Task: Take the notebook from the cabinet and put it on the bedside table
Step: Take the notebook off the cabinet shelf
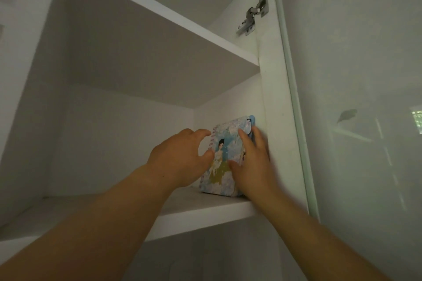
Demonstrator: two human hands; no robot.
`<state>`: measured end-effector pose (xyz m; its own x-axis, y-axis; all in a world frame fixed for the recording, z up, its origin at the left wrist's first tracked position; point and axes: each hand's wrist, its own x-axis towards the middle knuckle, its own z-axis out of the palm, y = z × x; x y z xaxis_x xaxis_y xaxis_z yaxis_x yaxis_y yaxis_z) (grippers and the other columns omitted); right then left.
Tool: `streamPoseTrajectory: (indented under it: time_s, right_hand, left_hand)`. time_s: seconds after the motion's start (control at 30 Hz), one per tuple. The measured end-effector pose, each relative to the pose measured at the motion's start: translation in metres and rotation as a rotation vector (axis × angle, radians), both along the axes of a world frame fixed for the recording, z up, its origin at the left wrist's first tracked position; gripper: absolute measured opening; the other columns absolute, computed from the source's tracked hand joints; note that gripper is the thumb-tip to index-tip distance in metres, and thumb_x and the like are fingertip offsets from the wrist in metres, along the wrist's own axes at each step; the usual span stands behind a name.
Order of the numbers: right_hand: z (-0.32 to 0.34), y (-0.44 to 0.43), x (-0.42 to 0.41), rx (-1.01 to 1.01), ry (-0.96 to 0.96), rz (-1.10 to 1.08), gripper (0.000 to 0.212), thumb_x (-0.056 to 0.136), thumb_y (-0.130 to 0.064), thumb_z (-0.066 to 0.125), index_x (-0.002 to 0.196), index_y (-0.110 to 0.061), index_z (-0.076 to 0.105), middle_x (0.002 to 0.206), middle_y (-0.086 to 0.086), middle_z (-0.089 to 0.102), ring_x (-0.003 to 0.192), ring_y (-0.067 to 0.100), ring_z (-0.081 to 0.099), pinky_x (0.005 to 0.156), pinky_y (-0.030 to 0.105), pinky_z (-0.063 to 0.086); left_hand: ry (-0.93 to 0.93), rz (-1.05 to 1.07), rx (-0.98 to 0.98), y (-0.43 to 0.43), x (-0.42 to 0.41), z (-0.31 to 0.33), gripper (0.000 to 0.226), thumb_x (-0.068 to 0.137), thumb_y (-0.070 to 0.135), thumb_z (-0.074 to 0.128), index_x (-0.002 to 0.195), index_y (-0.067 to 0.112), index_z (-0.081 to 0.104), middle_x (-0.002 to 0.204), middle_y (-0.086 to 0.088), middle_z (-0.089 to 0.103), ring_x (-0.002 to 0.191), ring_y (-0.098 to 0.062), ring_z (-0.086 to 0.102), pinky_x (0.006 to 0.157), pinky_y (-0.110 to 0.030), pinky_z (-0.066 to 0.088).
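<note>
Hands at a notebook on a high cabinet shelf, with the lift-out not yet made.
The notebook (225, 143), a painted figure on its cover, stands upright on the white shelf (205, 212), at about 5 o'clock from the view's centre, with its right edge near the cabinet's side wall. The left hand (182, 157) sits at the notebook's 9 o'clock, fingers curled by the spiral binding and thumb at the cover — whether it has truly closed on it I cannot tell. The right hand (251, 162), at 3 o'clock, lies released, straight fingers along the free edge. Probably best to clamp both edges firmly, tip the top towards the body, then draw it clear of the wall and the glass door (365, 121) — unhurried, since the shelf is overhead.
</note>
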<state>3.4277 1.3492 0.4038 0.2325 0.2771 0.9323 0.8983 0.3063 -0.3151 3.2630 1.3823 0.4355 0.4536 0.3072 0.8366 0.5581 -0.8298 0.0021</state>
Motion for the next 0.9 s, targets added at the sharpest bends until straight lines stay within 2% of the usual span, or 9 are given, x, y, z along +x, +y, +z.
streamPoseTrajectory:
  time_s: [0.07,0.1,0.2,0.23,0.33,0.37,0.5,0.7,0.9]
  right_hand:
    - [0.001,-0.001,0.002,0.002,-0.013,-0.022,0.068,0.086,-0.007,0.059,0.144,-0.020,0.026,0.154,-0.005,0.010,0.137,0.014,0.024,0.108,0.024,0.033]
    - [0.001,-0.002,0.002,0.014,-0.026,-0.020,0.068,0.085,-0.006,0.061,0.143,-0.020,0.027,0.154,-0.004,0.011,0.138,0.014,0.024,0.109,0.026,0.033]
    - [0.001,-0.008,0.001,0.023,-0.071,-0.015,0.068,0.085,-0.008,0.062,0.142,-0.023,0.029,0.154,-0.004,0.014,0.139,0.012,0.020,0.100,0.005,0.021]
    - [0.000,-0.008,0.001,0.024,-0.067,-0.012,0.068,0.085,-0.009,0.062,0.142,-0.024,0.029,0.154,-0.004,0.014,0.139,0.013,0.019,0.098,0.005,0.020]
    - [-0.001,-0.008,-0.001,0.054,-0.047,0.054,0.065,0.086,-0.011,0.061,0.140,-0.030,0.031,0.151,-0.001,0.025,0.137,0.018,0.028,0.108,0.029,0.033]
    - [-0.002,-0.008,-0.002,0.059,-0.060,0.077,0.064,0.086,-0.011,0.060,0.139,-0.032,0.031,0.148,-0.002,0.031,0.134,0.017,0.034,0.106,0.035,0.039]
    - [-0.005,-0.009,-0.005,0.027,-0.052,0.219,0.064,0.090,-0.007,0.052,0.140,-0.039,0.029,0.131,-0.015,0.044,0.119,0.008,0.050,0.093,0.028,0.049]
    - [-0.005,-0.009,-0.002,0.057,0.015,0.260,0.063,0.090,-0.003,0.052,0.138,-0.040,0.032,0.128,-0.015,0.048,0.117,0.008,0.052,0.091,0.025,0.050]
    - [0.002,-0.031,-0.002,0.115,0.151,0.312,0.069,0.088,-0.004,0.055,0.134,-0.050,0.033,0.133,-0.009,0.052,0.114,0.013,0.057,0.089,0.039,0.054]
  left_hand:
    - [-0.014,-0.011,0.003,-0.001,0.000,0.001,0.049,0.091,0.048,0.037,0.138,0.037,0.030,0.135,0.000,0.045,0.117,-0.019,0.047,0.093,-0.036,0.044]
    - [-0.018,-0.016,0.004,-0.001,0.000,0.002,0.049,0.091,0.048,0.037,0.138,0.036,0.030,0.135,0.000,0.046,0.116,-0.019,0.048,0.093,-0.037,0.044]
    - [-0.024,-0.009,0.004,-0.002,-0.001,0.002,0.049,0.091,0.048,0.038,0.138,0.036,0.030,0.135,-0.001,0.046,0.115,-0.020,0.049,0.093,-0.037,0.044]
    - [-0.029,-0.006,0.004,-0.002,-0.001,0.003,0.049,0.091,0.047,0.038,0.138,0.036,0.030,0.135,0.000,0.045,0.115,-0.020,0.049,0.093,-0.037,0.044]
    - [-0.038,-0.008,0.010,-0.004,-0.001,0.004,0.049,0.091,0.046,0.039,0.138,0.035,0.031,0.137,0.000,0.044,0.119,-0.020,0.047,0.095,-0.037,0.043]
    - [-0.041,-0.012,0.010,-0.004,-0.001,0.004,0.049,0.091,0.045,0.039,0.138,0.034,0.031,0.139,0.001,0.043,0.120,-0.020,0.046,0.095,-0.037,0.043]
    - [-0.066,-0.019,0.025,-0.003,-0.002,0.006,0.050,0.091,0.044,0.040,0.139,0.033,0.030,0.142,0.000,0.039,0.123,-0.021,0.043,0.097,-0.040,0.042]
    - [-0.152,-0.030,0.066,-0.003,-0.002,0.009,0.052,0.091,0.042,0.042,0.140,0.033,0.027,0.144,0.001,0.036,0.122,-0.021,0.043,0.093,-0.035,0.042]
    - [-0.247,-0.091,0.048,-0.006,-0.003,0.014,0.058,0.089,0.045,0.042,0.142,0.032,0.023,0.146,0.001,0.033,0.126,-0.021,0.040,0.095,-0.032,0.036]
